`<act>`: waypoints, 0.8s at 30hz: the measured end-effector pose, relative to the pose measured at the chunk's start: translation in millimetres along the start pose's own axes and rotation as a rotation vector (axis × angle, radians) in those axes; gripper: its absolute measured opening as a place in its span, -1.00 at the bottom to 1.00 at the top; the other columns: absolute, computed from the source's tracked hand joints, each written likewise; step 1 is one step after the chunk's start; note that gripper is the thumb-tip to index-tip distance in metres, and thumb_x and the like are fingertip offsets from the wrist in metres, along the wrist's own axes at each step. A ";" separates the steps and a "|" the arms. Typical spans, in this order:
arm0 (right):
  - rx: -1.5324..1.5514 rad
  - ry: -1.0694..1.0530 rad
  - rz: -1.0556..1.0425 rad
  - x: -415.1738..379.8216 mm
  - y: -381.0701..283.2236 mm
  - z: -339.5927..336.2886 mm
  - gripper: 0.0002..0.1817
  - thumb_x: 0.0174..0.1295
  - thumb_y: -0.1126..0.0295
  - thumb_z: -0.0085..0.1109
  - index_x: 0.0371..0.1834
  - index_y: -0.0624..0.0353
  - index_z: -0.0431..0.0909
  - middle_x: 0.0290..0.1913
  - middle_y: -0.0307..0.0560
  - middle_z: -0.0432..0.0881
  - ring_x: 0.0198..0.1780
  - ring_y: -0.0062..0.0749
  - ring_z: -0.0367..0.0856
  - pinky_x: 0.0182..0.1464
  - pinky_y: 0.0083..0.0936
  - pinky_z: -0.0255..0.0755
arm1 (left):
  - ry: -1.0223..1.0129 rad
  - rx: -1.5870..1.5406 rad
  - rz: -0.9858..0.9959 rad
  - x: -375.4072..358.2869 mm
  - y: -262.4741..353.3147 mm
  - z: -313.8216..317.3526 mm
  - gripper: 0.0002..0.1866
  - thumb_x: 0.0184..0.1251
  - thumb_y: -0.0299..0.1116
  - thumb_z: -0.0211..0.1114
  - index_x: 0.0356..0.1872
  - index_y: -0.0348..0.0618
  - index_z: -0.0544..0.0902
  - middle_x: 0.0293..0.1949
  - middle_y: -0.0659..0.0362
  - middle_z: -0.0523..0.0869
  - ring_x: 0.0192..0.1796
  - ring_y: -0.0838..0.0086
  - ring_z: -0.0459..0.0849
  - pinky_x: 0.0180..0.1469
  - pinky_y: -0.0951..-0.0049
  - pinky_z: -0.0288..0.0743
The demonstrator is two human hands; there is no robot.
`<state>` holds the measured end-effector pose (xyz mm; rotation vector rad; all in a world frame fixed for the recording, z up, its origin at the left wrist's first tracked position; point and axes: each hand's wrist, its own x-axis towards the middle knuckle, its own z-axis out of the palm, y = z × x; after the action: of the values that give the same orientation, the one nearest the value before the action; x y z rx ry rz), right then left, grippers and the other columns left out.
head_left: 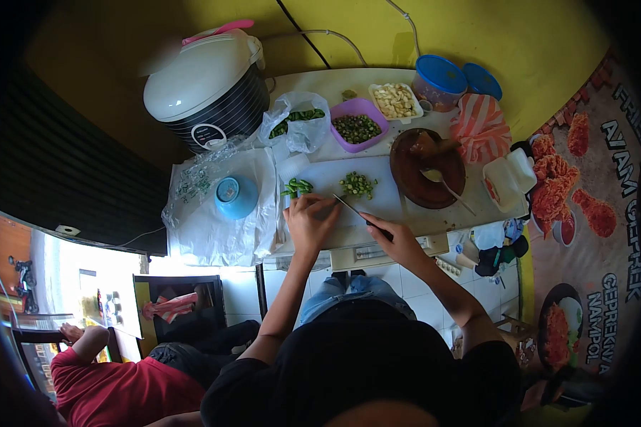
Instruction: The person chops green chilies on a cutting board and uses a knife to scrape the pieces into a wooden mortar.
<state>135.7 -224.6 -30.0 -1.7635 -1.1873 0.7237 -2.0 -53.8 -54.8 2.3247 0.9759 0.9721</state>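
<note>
My right hand [394, 240] is wrapped round the dark handle of a knife [347, 206], its blade pointing up and left over a white cutting board [387, 191]. Bent fingers of my left hand [310, 218] press down at the board's left side, close to the knife tip. What lies under those fingertips is hidden. Just beyond them is a small bunch of longer green pieces [296, 187], perhaps green beans or chillies. A pile of chopped green pieces [358, 185] sits on the board beyond the blade.
Behind the board stand a plastic bag of greens [296, 122], a purple bowl [360, 127] and a white tray [394, 102]. A stone mortar [426, 186] with a spoon is on the right. Left are a blue bowl [236, 198] and rice cooker [205, 85]. Someone in red [124, 384] sits at left.
</note>
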 end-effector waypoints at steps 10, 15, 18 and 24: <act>-0.016 0.014 -0.029 -2.1 2.1 -5.1 -0.57 0.44 0.30 0.14 0.36 -0.13 0.50 -0.57 -0.09 0.41 -0.56 -0.54 0.21 -0.43 -0.53 0.30 | 0.014 -0.003 0.010 0.1 -1.5 0.8 -0.81 -0.01 -0.16 0.56 -0.35 0.12 0.85 -0.21 0.33 0.70 -0.08 0.42 0.58 0.08 0.31 0.27; -0.026 0.015 -0.041 0.4 3.4 -2.3 -0.58 0.43 0.31 0.14 0.36 -0.13 0.51 -0.58 -0.05 0.40 -0.57 -0.53 0.21 -0.44 -0.51 0.30 | -0.013 -0.019 -0.003 -0.1 -1.8 0.3 -0.81 0.00 -0.19 0.56 -0.33 0.07 0.85 -0.20 0.33 0.70 -0.05 0.42 0.59 0.11 0.29 0.24; -0.072 0.011 -0.011 2.3 -1.6 -2.9 -0.58 0.44 0.31 0.13 0.35 -0.14 0.51 -0.59 -0.04 0.39 -0.58 -0.52 0.21 -0.44 -0.50 0.31 | -0.012 -0.012 -0.005 0.3 -1.1 0.5 -0.83 0.00 -0.18 0.56 -0.36 0.10 0.85 -0.22 0.34 0.70 -0.07 0.42 0.58 0.09 0.29 0.25; -0.009 0.009 0.001 6.5 3.2 -3.5 -0.59 0.46 0.31 0.10 0.35 -0.08 0.51 -0.59 -0.09 0.29 -0.56 -0.59 0.19 -0.46 -0.53 0.26 | -0.021 -0.023 -0.002 0.4 2.0 -1.8 -0.85 0.02 -0.18 0.55 -0.37 0.12 0.85 -0.26 0.35 0.67 -0.11 0.43 0.57 0.05 0.30 0.25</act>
<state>142.4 -220.3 -31.3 -1.7734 -1.1852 0.7115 -2.2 -54.6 -52.2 2.3105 0.9532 0.9510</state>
